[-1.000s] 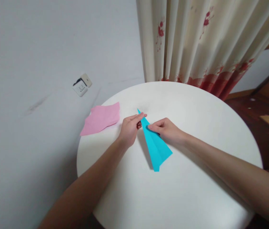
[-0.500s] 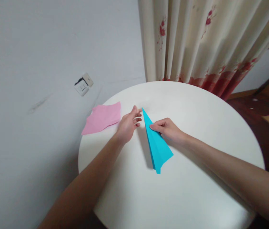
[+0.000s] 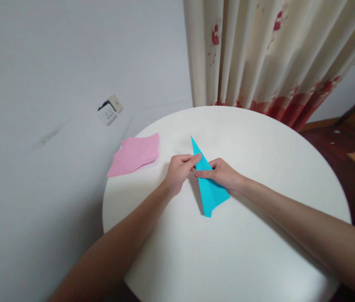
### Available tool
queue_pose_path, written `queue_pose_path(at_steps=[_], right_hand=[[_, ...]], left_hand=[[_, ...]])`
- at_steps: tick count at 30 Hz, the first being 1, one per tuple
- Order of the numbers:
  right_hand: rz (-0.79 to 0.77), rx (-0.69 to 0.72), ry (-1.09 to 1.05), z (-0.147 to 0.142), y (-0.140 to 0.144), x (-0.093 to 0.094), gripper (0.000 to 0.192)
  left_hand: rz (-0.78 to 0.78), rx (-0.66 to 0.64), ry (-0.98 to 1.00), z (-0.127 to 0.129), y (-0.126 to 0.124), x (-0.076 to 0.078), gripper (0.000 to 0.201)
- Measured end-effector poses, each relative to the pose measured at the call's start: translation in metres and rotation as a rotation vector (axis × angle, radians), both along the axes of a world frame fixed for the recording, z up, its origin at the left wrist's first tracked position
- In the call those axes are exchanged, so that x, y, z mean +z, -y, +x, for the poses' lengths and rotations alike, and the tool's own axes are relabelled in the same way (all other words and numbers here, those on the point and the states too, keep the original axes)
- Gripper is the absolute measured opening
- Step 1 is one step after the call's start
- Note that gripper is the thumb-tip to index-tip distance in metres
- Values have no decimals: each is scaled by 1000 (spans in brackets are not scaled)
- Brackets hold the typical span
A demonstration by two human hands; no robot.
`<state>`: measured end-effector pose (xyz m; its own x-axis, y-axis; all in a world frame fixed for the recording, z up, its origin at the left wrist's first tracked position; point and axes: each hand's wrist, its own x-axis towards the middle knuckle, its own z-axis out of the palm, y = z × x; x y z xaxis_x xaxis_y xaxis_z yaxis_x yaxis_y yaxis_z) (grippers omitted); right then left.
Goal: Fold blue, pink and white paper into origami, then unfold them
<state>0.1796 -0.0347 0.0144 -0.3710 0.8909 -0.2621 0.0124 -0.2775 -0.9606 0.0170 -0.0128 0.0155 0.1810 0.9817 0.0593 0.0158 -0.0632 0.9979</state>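
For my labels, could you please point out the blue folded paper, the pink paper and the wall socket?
blue folded paper (image 3: 210, 195): head view, lower wide part.
pink paper (image 3: 135, 154): head view, middle of sheet.
wall socket (image 3: 108, 113): head view, white faceplate.

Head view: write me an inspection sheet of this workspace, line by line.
Surface: round white table, set close to a grey wall.
Job's things: blue folded paper, a long narrow triangle lying flat on the table, tip pointing away from the person.
Clutter: pink paper sheet at the table's left edge, partly overhanging it, creased.
Hands: left hand pinches the blue paper's left edge with its fingertips; right hand presses on the paper's middle from the right.
Cables: nothing seen.
Surroundings: wall socket on the grey wall; cream curtain with red flowers behind the table; dark wooden floor on the right.
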Motion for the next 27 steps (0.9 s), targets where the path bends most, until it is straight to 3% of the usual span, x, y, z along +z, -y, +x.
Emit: queue_pose_path(at_steps=[9,16,22,27], right_hand=[[-2,107,69,1,1,5,24],[0,-17,97,3,-4,6,24],[265,-100,84,16,-17,10,37],[301,-163,14,15,-20,5,43]], left_hand=[[35,140,63,-13,-14,-1,37],[-41,-36,-41,-4,-5,-3,39],[-48,-122,-144,-4,-1,0,37],[-27,-166,-245,-2,3,1,40]])
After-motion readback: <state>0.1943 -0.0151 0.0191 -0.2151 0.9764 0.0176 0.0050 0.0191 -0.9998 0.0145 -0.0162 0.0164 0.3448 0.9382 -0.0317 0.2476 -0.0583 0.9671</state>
